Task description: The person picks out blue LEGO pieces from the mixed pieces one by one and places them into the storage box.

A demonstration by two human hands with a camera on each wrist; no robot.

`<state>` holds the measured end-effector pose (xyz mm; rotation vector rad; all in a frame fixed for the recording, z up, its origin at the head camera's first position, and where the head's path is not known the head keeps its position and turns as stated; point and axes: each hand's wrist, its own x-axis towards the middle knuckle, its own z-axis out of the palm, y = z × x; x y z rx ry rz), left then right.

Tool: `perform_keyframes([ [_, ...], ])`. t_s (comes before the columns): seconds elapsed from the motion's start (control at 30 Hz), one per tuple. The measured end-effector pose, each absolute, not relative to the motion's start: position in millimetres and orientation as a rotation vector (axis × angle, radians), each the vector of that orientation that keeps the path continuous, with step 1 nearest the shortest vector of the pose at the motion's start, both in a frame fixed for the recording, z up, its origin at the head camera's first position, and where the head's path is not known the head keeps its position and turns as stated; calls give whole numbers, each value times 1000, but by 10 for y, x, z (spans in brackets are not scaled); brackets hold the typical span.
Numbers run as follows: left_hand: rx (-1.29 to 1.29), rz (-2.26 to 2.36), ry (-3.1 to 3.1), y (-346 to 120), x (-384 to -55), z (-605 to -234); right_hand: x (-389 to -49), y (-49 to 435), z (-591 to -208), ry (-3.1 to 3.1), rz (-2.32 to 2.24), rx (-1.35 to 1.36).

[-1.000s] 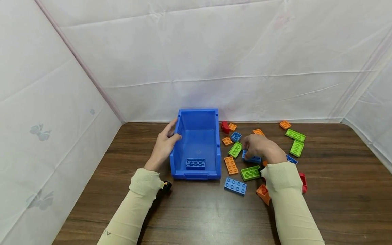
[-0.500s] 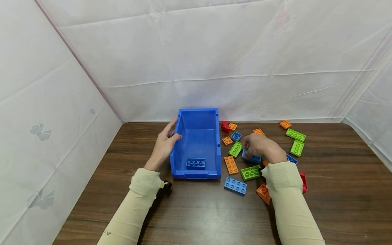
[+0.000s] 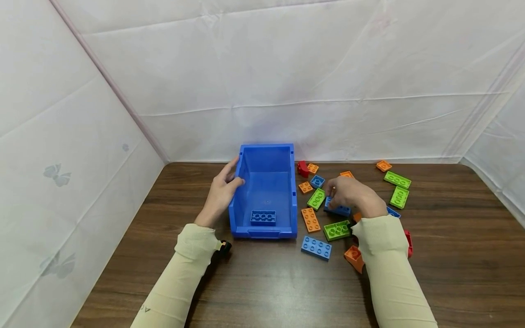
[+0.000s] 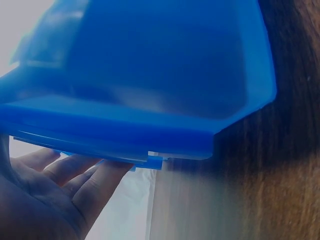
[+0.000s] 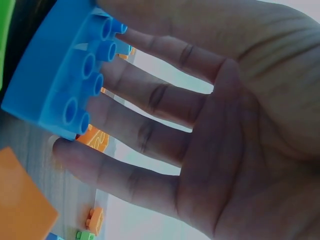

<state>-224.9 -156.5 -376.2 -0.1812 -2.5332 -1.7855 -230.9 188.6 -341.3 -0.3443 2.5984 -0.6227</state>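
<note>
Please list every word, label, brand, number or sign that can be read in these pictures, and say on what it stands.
Left sleeve: small dark print near the lower edge, cut off, too small to read.
Blue bin, blue brick, wooden table: no text visible.
Nothing else bears any writing.

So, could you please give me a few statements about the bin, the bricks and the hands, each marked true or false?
1. The left hand holds the blue bin by its side wall. True.
2. The bin holds three bricks. False: only one blue brick lies inside.
3. The right hand grips a blue brick beside the bin. True.
4. The loose bricks lie left of the bin. False: they lie to its right on the table.
</note>
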Motion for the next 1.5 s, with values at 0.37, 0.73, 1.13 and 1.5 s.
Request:
perform_keyframes([
  [0.37, -188, -1814, -2516, -1567, -2246, -3775, -2315, 1856, -3373, 2607, -627, -346],
  [0.73, -185, -1803, -2518, -1568, -2260, -3785, -2292, 1826, -3338, 2671, -667, -420],
  [1.13, -178, -1800, -2519, -1567, -2267, -3771, -2262, 1789, -3229, 2739, -677, -463],
  [1.5, -173, -1798, -2523, -1566, -2252, -3754, -2165, 1705, -3128, 2816, -825, -581],
])
